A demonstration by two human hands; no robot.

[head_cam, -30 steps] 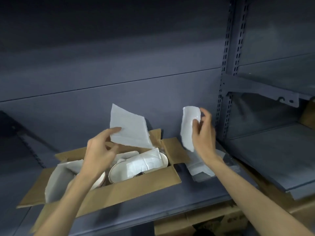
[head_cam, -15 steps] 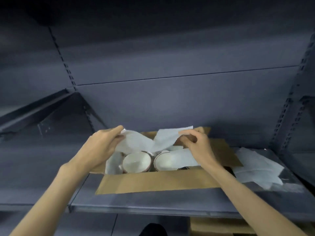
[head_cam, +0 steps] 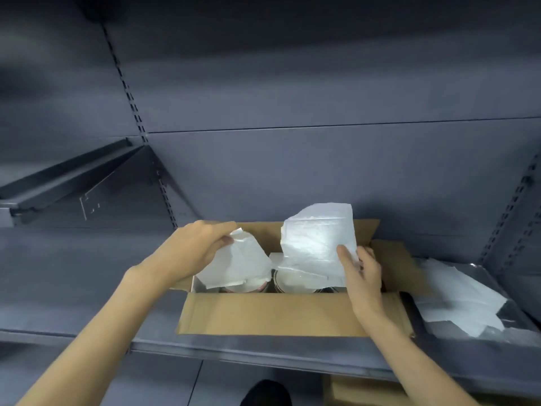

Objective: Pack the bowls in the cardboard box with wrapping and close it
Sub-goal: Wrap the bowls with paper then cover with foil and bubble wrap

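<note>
An open cardboard box stands on a grey metal shelf, its flaps folded outward. Inside, the rims of two white bowls show under white wrapping sheets. My left hand pinches the top corner of one white sheet lying over the left bowl. My right hand holds a second white sheet upright over the right bowl, thumb on its front face.
A pile of loose white wrapping sheets lies on the shelf right of the box. A shelf bracket juts out at left. Another cardboard box sits below the shelf. A slotted upright stands at right.
Both hands came down over the box with their sheets. The left sheet now drapes over the left bowl, and the right sheet stands upright over the right bowl. The camera view shifted right.
</note>
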